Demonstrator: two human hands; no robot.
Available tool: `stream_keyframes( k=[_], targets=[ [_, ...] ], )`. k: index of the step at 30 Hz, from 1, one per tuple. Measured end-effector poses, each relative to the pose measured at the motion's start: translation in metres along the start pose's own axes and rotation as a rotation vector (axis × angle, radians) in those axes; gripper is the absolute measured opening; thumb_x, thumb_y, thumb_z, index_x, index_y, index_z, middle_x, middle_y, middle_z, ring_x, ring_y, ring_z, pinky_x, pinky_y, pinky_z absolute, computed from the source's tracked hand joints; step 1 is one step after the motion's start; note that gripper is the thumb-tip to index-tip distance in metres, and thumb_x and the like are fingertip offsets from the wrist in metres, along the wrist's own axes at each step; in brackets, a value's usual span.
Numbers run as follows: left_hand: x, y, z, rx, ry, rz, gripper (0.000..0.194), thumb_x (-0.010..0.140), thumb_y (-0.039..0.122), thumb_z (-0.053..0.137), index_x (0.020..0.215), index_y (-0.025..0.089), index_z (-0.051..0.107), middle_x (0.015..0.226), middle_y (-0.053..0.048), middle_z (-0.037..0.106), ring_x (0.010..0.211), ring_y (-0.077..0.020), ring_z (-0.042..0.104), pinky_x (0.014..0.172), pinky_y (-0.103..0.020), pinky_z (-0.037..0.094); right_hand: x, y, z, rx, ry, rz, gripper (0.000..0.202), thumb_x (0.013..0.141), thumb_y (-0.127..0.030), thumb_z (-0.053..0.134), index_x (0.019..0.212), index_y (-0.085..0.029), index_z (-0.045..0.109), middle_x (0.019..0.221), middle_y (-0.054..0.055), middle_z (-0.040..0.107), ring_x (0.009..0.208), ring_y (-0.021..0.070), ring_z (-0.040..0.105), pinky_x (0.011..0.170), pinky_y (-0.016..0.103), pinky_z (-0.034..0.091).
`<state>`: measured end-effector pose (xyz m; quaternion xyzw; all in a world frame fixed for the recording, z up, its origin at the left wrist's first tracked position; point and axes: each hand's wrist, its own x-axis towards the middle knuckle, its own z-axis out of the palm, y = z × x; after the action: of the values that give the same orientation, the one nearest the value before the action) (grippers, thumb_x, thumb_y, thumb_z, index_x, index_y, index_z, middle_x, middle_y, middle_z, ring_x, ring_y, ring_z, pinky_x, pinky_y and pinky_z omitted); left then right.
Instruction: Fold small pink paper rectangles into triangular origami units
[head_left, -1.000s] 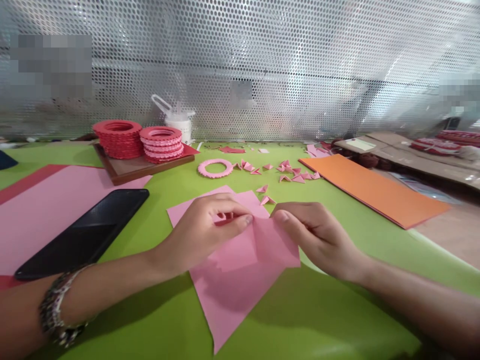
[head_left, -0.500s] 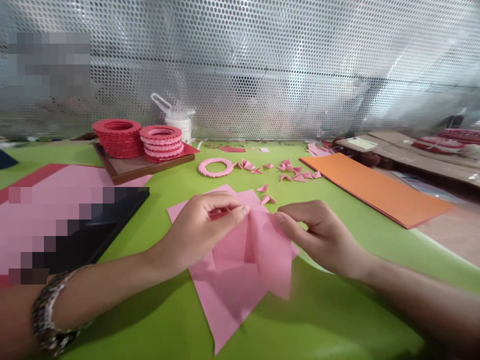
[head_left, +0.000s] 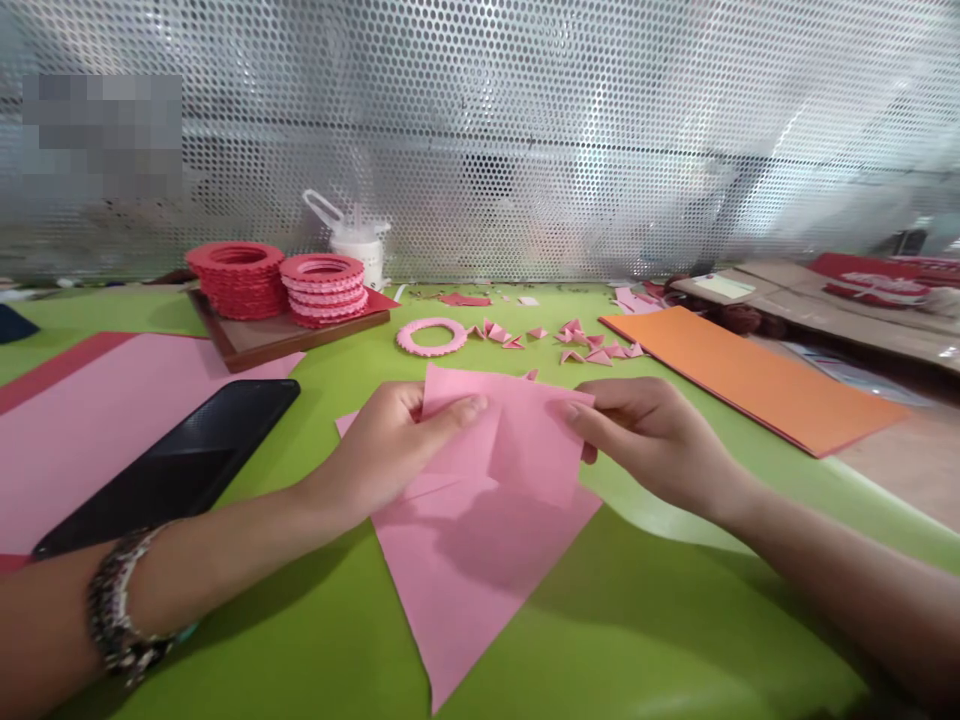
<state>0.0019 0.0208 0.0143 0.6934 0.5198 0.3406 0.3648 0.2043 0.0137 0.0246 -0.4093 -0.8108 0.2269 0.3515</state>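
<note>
A creased piece of pink paper (head_left: 529,430) is held up between both hands, open and facing me. My left hand (head_left: 397,430) pinches its left side, thumb in front. At its right edge, my right hand (head_left: 645,440) pinches with the thumb in front and fingers behind. Beneath lies more pink paper (head_left: 480,580) on the green table (head_left: 675,620), one corner pointing toward me. Beyond the hands are a pink ring (head_left: 431,338) with a notched edge and several small folded pink pieces (head_left: 600,352).
On the left, a black phone (head_left: 180,460) rests on pink and red sheets (head_left: 97,410). Behind stands a brown tray (head_left: 300,340) with stacked red rings (head_left: 236,280) and pink rings (head_left: 324,290), near a white container (head_left: 358,255). Orange sheets (head_left: 757,380) lie on the right.
The held pink paper has been opened out and raised a little, its top edge now upright. Both hands have shifted slightly, their thumbs now on its front face.
</note>
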Motion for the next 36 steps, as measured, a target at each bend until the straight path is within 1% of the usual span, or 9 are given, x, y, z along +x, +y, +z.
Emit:
stream_keyframes(
  k=[7, 12, 15, 21, 23, 26, 29, 32, 36],
  targets=[
    [0.002, -0.003, 0.003, -0.103, 0.025, -0.088, 0.04, 0.073, 0.047, 0.05, 0.051, 0.019, 0.031, 0.05, 0.006, 0.022, 0.042, -0.0074, 0.027, 0.039, -0.021, 0.022, 0.001, 0.002, -0.002, 0.04, -0.015, 0.056, 0.037, 0.085, -0.029, 0.045, 0.05, -0.015, 0.048, 0.049, -0.002, 0.046, 0.045, 0.0053, 0.042, 0.042, 0.017, 0.033],
    [0.002, -0.006, 0.004, -0.242, 0.054, -0.129, 0.037, 0.07, 0.049, 0.054, 0.054, 0.017, 0.045, 0.05, 0.005, 0.039, 0.045, -0.0097, 0.039, 0.043, -0.022, 0.029, 0.002, 0.0, -0.003, 0.082, -0.031, 0.095, 0.04, 0.085, -0.031, 0.043, 0.049, -0.015, 0.046, 0.048, -0.002, 0.046, 0.044, 0.0053, 0.042, 0.044, 0.018, 0.033],
    [0.002, -0.007, 0.005, -0.3, 0.098, -0.128, 0.034, 0.069, 0.047, 0.056, 0.056, 0.016, 0.052, 0.049, 0.004, 0.046, 0.045, -0.0108, 0.043, 0.042, -0.021, 0.029, 0.003, -0.001, -0.002, 0.065, -0.005, 0.125, 0.041, 0.086, -0.031, 0.042, 0.048, -0.015, 0.045, 0.047, -0.002, 0.047, 0.044, 0.0052, 0.042, 0.045, 0.018, 0.033],
    [0.003, -0.006, 0.006, -0.272, 0.139, -0.161, 0.037, 0.07, 0.047, 0.054, 0.049, 0.018, 0.044, 0.041, 0.006, 0.038, 0.037, -0.0084, 0.035, 0.037, -0.021, 0.021, 0.004, 0.003, 0.0, 0.046, -0.046, 0.104, 0.036, 0.083, -0.03, 0.046, 0.05, -0.015, 0.042, 0.048, -0.004, 0.04, 0.044, 0.0044, 0.039, 0.041, 0.017, 0.029],
    [0.003, -0.007, 0.007, -0.253, 0.105, -0.179, 0.04, 0.072, 0.047, 0.052, 0.047, 0.018, 0.04, 0.039, 0.006, 0.034, 0.035, -0.0079, 0.032, 0.036, -0.021, 0.02, 0.004, 0.003, 0.0, 0.045, -0.031, 0.109, 0.037, 0.083, -0.029, 0.045, 0.049, -0.015, 0.041, 0.046, -0.005, 0.039, 0.042, 0.0041, 0.037, 0.041, 0.017, 0.028],
    [0.004, -0.01, 0.009, -0.241, 0.054, -0.172, 0.04, 0.071, 0.048, 0.054, 0.048, 0.017, 0.043, 0.042, 0.006, 0.036, 0.04, -0.009, 0.038, 0.04, -0.02, 0.027, 0.005, 0.003, -0.002, 0.077, 0.001, 0.127, 0.038, 0.084, -0.028, 0.044, 0.048, -0.015, 0.041, 0.045, -0.005, 0.039, 0.041, 0.0039, 0.036, 0.041, 0.018, 0.028],
    [0.005, -0.015, 0.01, -0.257, 0.062, -0.154, 0.038, 0.069, 0.05, 0.056, 0.053, 0.016, 0.05, 0.048, 0.005, 0.04, 0.048, -0.0101, 0.043, 0.046, -0.021, 0.033, 0.005, 0.003, -0.003, 0.101, 0.01, 0.155, 0.038, 0.084, -0.028, 0.045, 0.048, -0.015, 0.042, 0.046, -0.005, 0.04, 0.042, 0.0041, 0.038, 0.043, 0.018, 0.03],
    [0.005, -0.017, 0.011, -0.301, 0.065, -0.17, 0.038, 0.068, 0.052, 0.056, 0.056, 0.016, 0.052, 0.048, 0.006, 0.038, 0.044, -0.0084, 0.038, 0.045, -0.02, 0.031, 0.005, 0.003, -0.003, 0.114, 0.019, 0.182, 0.039, 0.084, -0.028, 0.045, 0.048, -0.015, 0.043, 0.046, -0.004, 0.042, 0.043, 0.0043, 0.039, 0.045, 0.018, 0.032],
    [0.005, -0.017, 0.01, -0.399, 0.061, -0.222, 0.04, 0.067, 0.053, 0.057, 0.052, 0.017, 0.045, 0.044, 0.009, 0.029, 0.037, -0.0061, 0.029, 0.04, -0.02, 0.025, 0.007, 0.006, -0.005, 0.147, 0.02, 0.183, 0.039, 0.085, -0.029, 0.045, 0.048, -0.016, 0.044, 0.046, -0.004, 0.044, 0.044, 0.0044, 0.039, 0.048, 0.019, 0.034]
  ],
)
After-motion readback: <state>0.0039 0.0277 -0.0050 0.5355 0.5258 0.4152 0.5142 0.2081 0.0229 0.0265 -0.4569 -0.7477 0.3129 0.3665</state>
